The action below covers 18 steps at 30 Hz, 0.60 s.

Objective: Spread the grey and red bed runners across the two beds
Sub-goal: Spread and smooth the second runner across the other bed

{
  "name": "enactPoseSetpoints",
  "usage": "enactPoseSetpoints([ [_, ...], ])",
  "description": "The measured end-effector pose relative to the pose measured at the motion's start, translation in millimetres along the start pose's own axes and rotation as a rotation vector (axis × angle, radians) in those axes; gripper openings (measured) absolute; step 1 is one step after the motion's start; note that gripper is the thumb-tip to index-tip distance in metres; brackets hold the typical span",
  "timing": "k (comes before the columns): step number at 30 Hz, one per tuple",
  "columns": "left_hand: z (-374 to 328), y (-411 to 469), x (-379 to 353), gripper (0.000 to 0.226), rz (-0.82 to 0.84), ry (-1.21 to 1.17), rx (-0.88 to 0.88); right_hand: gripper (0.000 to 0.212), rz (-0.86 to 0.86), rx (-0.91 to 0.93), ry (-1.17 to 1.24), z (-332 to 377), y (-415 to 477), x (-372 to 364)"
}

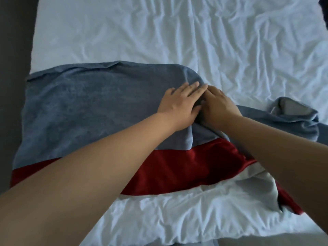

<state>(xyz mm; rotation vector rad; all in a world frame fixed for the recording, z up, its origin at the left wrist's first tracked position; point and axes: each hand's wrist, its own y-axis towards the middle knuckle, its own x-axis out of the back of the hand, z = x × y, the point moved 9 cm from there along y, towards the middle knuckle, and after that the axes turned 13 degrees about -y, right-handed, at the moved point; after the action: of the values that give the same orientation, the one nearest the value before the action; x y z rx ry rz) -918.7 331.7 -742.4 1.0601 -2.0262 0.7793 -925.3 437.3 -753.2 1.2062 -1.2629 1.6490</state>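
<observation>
The left hand (179,102) lies flat on the runner (88,103); the right hand (220,105) grips its fold — the bunched rest lies rightward.

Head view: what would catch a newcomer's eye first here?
Both hands meet mid-frame: the left hand lies flat on the grey runner, the right hand close beside it. The grey runner is smooth at left and bunched at right, with the red runner as a bright band nearer the camera, over a wrinkled white sheet.
</observation>
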Motion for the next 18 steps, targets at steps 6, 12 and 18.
enactPoseSetpoints([
  [6, -27, 42, -37, 0.045, 0.070, -0.001, 0.129, 0.046, 0.183, -0.121, -0.082, -76, 1, -38],
  [12, -58, 105, -81, 0.032, 0.257, 0.283, 0.134, 0.033, 0.217, -0.027, -0.116, -117, 8, -51],
  [18, -61, 135, -76, 0.028, 0.385, 0.375, 0.202, 0.010, 0.182, 0.071, -0.187, -159, 7, -33],
])
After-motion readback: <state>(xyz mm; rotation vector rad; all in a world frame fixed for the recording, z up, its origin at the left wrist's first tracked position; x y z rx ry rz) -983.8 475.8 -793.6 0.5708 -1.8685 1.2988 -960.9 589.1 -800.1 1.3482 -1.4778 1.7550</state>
